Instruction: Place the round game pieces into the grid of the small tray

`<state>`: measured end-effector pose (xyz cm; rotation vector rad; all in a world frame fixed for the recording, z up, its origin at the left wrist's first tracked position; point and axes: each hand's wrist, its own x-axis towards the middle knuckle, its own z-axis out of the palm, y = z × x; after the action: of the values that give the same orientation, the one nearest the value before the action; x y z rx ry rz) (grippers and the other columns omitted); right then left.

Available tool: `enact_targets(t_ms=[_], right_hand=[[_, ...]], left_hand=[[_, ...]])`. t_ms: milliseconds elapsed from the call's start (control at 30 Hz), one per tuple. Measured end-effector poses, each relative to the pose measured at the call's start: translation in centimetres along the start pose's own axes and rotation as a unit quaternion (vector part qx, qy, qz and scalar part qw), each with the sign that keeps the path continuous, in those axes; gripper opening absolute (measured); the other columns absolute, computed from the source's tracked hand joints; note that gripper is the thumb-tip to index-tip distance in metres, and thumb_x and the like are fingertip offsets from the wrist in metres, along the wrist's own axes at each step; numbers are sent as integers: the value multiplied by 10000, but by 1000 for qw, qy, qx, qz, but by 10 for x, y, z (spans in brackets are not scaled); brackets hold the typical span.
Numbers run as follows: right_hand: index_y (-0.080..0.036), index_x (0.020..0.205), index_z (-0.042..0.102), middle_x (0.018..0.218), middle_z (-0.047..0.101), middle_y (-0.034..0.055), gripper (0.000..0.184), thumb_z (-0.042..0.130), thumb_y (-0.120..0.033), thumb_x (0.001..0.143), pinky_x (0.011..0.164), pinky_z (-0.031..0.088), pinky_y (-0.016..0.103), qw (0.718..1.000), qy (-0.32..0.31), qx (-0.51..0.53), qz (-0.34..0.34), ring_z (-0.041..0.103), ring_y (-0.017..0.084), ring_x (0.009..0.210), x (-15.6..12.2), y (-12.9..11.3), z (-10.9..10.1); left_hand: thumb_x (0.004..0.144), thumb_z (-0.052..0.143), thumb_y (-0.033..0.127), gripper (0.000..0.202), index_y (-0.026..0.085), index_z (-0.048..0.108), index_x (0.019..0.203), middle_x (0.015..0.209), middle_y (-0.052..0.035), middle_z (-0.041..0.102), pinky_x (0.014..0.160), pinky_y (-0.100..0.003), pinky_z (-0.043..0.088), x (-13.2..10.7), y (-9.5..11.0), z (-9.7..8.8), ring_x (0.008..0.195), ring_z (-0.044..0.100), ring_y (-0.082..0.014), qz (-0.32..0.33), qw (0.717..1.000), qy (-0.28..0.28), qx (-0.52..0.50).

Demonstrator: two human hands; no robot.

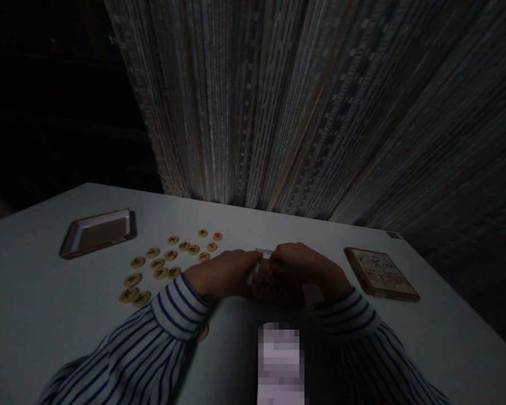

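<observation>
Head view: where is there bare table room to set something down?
The table is bare left of the xiangqi pieces below the tray, and in front of the box. It is crowded between the left hand and right hand, over pieces.

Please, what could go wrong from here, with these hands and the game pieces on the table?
The left hand and right hand crowd the red-marked pieces beside a clear plastic item, so a piece might slip out and roll. The left sleeve sits right by a lone round piece and could perhaps drag it. The loose round pieces lie near the left hand, so a careless move might scatter them.
</observation>
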<state>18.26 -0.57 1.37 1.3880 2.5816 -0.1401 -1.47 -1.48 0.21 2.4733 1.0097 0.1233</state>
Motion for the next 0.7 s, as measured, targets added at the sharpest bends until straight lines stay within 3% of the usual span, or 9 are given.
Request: enact_targets(t_ms=[367,700], right_hand=[[-202,959,667,940,683,79,266,480,-278,786,636,399,280,1000,21,18,11,618,214,829,-4,4,-2],[-187,889,668,892,686,70,248,440,-204,793,654,378,268,998,44,15,38,608,189,813,-11,9,-14]], left_hand=[[642,675,362,646,221,446,1230,1158,-100,596,804,-349,438,0,0,0,1010,568,-257,-5,1000,1,5],[678,651,326,655,184,414,1273,1208,-126,568,841,-347,432,-1,4,-2,1047,550,-255,0,1000,-4,30]])
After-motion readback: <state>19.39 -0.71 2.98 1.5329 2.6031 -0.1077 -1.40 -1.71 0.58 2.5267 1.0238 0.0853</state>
